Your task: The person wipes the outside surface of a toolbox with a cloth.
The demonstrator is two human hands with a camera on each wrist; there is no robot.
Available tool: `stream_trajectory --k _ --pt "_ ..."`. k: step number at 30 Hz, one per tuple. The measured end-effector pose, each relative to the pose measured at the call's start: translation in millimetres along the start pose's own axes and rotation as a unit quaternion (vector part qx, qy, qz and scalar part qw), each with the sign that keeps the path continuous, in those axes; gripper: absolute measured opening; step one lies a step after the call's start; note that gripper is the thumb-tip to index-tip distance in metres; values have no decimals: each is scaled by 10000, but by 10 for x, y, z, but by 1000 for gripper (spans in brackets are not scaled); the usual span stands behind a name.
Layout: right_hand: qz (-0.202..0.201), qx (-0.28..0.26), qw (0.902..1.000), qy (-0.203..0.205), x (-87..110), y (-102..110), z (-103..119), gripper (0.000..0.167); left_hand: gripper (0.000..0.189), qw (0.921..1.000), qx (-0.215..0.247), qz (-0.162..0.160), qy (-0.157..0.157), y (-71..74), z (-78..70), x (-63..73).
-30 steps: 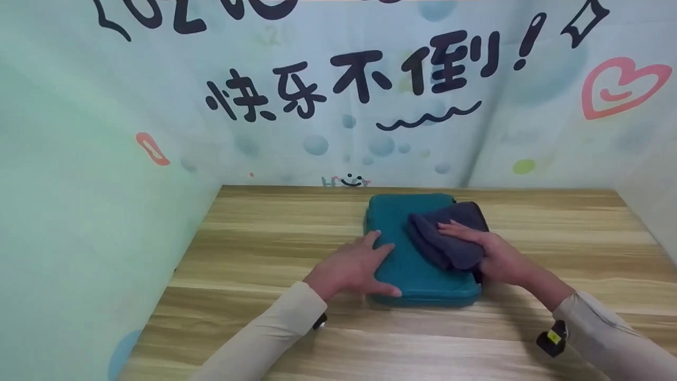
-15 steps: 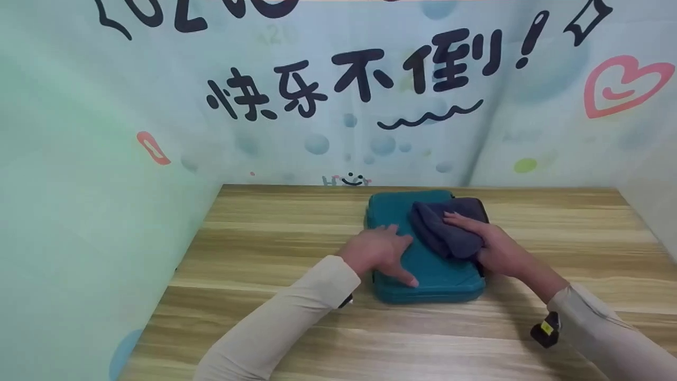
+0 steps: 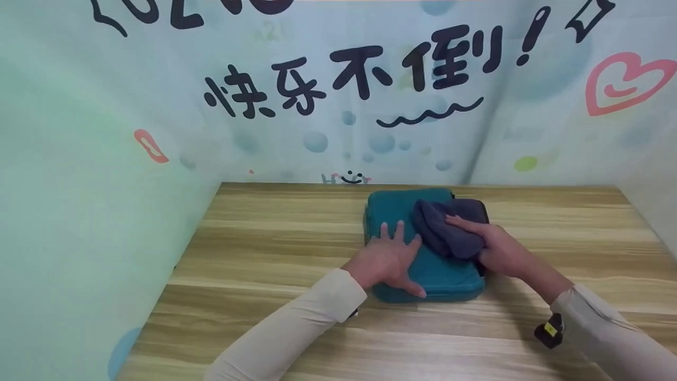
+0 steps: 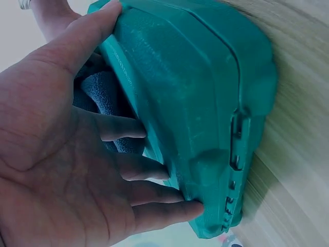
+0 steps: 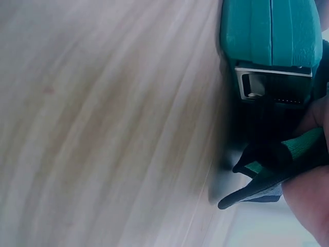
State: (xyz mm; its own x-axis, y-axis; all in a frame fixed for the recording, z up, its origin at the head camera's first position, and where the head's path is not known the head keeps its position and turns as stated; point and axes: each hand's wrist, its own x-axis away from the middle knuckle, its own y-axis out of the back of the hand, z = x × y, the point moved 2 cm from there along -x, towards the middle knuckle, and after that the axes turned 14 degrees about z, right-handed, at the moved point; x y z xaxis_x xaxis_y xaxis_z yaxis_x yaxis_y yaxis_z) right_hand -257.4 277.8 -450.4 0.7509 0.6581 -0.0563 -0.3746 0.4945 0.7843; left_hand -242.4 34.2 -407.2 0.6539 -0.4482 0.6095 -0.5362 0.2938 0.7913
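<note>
A teal hard case (image 3: pixel 394 206) lies flat on the table, its lid closed. My left hand (image 3: pixel 383 262) rests with spread fingers on the lid's left side, its thumb near the front edge. In the left wrist view its fingertips touch the case (image 4: pixel 175 87), whose hinged side faces the camera. On the right part of the lid my right hand (image 3: pixel 502 251) grips a folded dark blue cloth (image 3: pixel 449 233), fingers over the top of it. The right wrist view shows a loose cloth fold (image 5: pixel 257 193) hanging beside the case's side, near a metal-framed recess (image 5: pixel 272 85).
The wood-grain table (image 3: pixel 275 227) runs back to a pale printed backdrop (image 3: pixel 296 143) with black lettering. Light walls (image 3: pixel 106 211) flank it on both sides. A small black device (image 3: pixel 550 330) is strapped at the right sleeve.
My left hand has moved from the case's left edge farther right onto the lid, fingers spreading. The cloth under my right hand has shifted slightly right and away, its folded edge bunching.
</note>
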Motion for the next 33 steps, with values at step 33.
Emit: stream_trajectory --k 33 --pt "87 117 9999 90 303 -9 197 47 106 9996 125 -220 -153 -63 18 -7"
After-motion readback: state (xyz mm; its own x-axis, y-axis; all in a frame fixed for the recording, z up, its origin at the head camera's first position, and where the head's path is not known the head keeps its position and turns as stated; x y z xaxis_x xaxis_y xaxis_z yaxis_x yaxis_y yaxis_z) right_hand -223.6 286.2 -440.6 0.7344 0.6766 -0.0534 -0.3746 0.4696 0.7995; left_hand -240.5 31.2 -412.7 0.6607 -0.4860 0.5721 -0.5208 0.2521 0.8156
